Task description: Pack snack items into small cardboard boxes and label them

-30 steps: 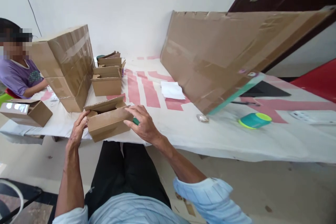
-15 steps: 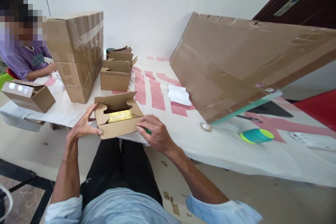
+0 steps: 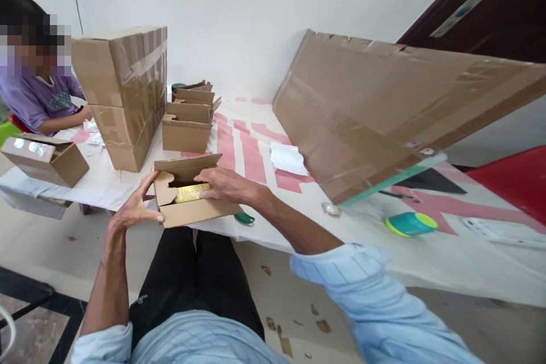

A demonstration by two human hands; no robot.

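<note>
A small open cardboard box (image 3: 200,214) lies at the table's front edge, its flaps raised. My left hand (image 3: 137,205) is closed on its left end, thumb at the front and fingers behind. Inside the box is a shiny yellow box (image 3: 187,193). My right hand (image 3: 226,183) reaches in from the right, thumb and fingers about the yellow box's right part; its fingertips are partly hidden. By the right end of the cardboard box, under my right wrist, lies a green object (image 3: 244,218) that I cannot make out further.
Taped cartons (image 3: 128,96) are stacked at left, beside several open boxes (image 3: 186,135). Another box (image 3: 46,159) stands far left, near a person in purple (image 3: 55,99). A large cardboard sheet (image 3: 384,108) leans at right; a white paper (image 3: 288,158) and a teal-yellow cup (image 3: 410,224) are near.
My right hand has left the front right corner of the cardboard box and moved up and left into it. The green object, earlier mostly under that hand, now shows on the table.
</note>
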